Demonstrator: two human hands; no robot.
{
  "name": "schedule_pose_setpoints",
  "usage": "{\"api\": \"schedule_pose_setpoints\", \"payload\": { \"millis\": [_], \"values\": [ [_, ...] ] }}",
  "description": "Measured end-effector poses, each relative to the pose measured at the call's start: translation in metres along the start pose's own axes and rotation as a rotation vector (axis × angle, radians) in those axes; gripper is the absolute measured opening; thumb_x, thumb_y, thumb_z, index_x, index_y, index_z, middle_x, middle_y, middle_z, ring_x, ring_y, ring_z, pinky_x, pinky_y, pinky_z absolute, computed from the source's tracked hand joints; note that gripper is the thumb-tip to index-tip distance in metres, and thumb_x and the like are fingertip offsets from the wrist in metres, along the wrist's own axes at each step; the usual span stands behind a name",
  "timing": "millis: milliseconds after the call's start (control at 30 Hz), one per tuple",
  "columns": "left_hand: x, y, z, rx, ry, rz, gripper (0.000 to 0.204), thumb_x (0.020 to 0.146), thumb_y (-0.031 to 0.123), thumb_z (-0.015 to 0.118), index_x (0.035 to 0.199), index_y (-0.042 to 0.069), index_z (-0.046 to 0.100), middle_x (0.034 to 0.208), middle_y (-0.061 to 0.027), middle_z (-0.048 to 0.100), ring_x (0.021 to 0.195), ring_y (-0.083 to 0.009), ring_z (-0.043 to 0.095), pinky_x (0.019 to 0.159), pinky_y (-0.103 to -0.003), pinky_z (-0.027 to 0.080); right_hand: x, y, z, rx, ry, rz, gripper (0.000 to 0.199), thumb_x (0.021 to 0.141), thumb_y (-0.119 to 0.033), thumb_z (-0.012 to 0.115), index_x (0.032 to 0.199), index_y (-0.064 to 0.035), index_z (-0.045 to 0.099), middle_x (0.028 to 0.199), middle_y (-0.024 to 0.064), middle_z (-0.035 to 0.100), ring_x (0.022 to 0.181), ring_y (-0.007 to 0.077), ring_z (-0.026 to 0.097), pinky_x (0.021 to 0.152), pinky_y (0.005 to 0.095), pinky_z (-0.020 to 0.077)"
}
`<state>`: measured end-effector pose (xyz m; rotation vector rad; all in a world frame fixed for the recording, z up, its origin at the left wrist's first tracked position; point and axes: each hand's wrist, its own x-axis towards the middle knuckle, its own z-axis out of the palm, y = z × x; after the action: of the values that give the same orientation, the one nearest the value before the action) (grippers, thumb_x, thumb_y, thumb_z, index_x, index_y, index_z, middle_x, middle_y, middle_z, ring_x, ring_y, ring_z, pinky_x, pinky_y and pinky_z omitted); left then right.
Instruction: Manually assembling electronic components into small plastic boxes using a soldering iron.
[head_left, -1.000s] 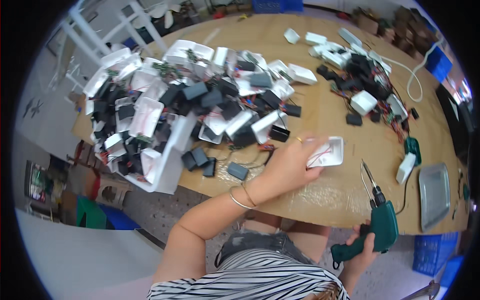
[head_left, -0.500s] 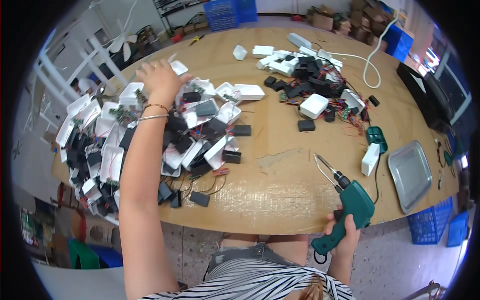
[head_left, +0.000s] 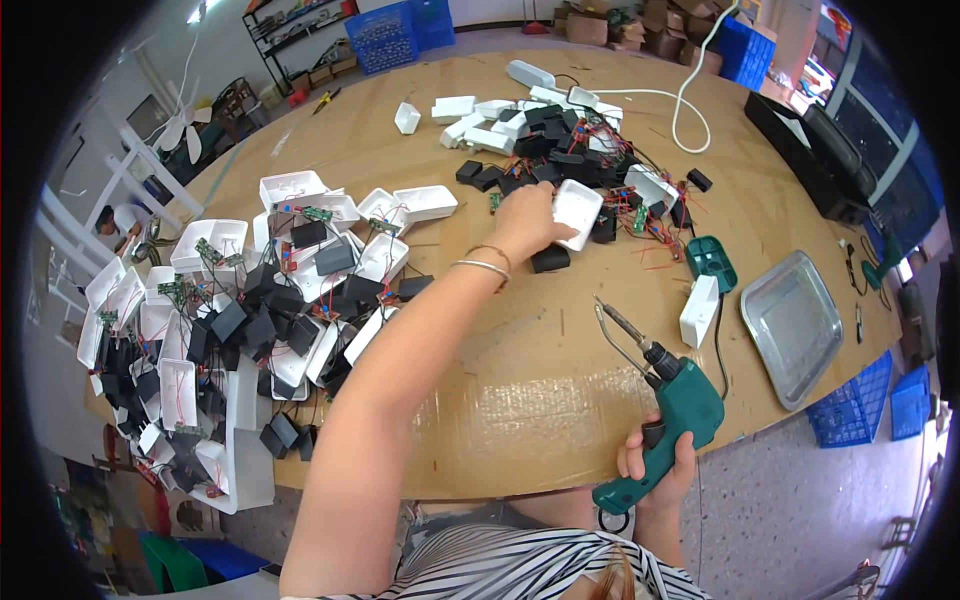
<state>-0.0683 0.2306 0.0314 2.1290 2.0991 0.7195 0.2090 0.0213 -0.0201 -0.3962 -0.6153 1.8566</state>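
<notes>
overhead view of a wooden workbench (head_left: pixel 560 380) during hand assembly of small electrical units. the left hand (head_left: pixel 525 222) reaches far across the bench, arm fully extended, and lies on a white plastic casing (head_left: pixel 578 212) at the near edge of the far pile (head_left: pixel 560 150) of black and white parts with red wiring; its fingers curl over the casing's left edge, but the view does not settle whether they have closed on it or merely rest there. the right hand (head_left: pixel 660 462) stays at the near edge of the bench, wrapped firmly round the grip of a green soldering gun (head_left: pixel 665 405), whose thin metal tip (head_left: pixel 612 322) points up and away from the body, apparently so that the tip is kept off both skin and loose parts while the other hand is busy. the two hands are thus well apart, one at the supply, one parked with the tool. to the person's left lies a larger heap of white trays and black blocks (head_left: pixel 230 320), many carrying small green circuit boards. a bare stretch of bench lies between the two piles in front of the body. to the right lie a white block (head_left: pixel 698 310), a green holder (head_left: pixel 710 262) and a metal tray (head_left: pixel 790 325), all near the tool hand.
</notes>
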Motion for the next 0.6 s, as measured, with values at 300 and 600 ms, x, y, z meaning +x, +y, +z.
{"api": "schedule_pose_setpoints", "payload": {
  "millis": [300,600],
  "values": [
    [-0.080,-0.007,-0.056,-0.868,-0.003,-0.431,0.060,0.075,0.001,0.058,0.131,0.004,0.036,0.099,-0.0109,0.057,0.079,-0.0156,0.057,0.062,-0.027,0.046,0.002,0.001,-0.001,-0.018,-0.020,-0.028,0.049,0.093,-0.044,0.036,0.114,-0.0005,0.043,0.087,0.0151,0.058,0.047,0.0131,0.047,0.046,0.0271,0.0368],
    [-0.205,0.004,-0.072,-1.215,-0.215,-0.550,0.058,0.073,0.007,0.071,0.118,0.010,0.035,0.110,-0.0062,0.049,0.095,-0.0188,0.057,0.067,-0.034,0.056,-0.001,0.005,0.001,-0.013,-0.042,-0.042,0.046,0.094,-0.042,0.035,0.114,-0.0010,0.043,0.087,0.0148,0.058,0.050,0.0127,0.047,0.050,0.0265,0.0385]
  ]
}}
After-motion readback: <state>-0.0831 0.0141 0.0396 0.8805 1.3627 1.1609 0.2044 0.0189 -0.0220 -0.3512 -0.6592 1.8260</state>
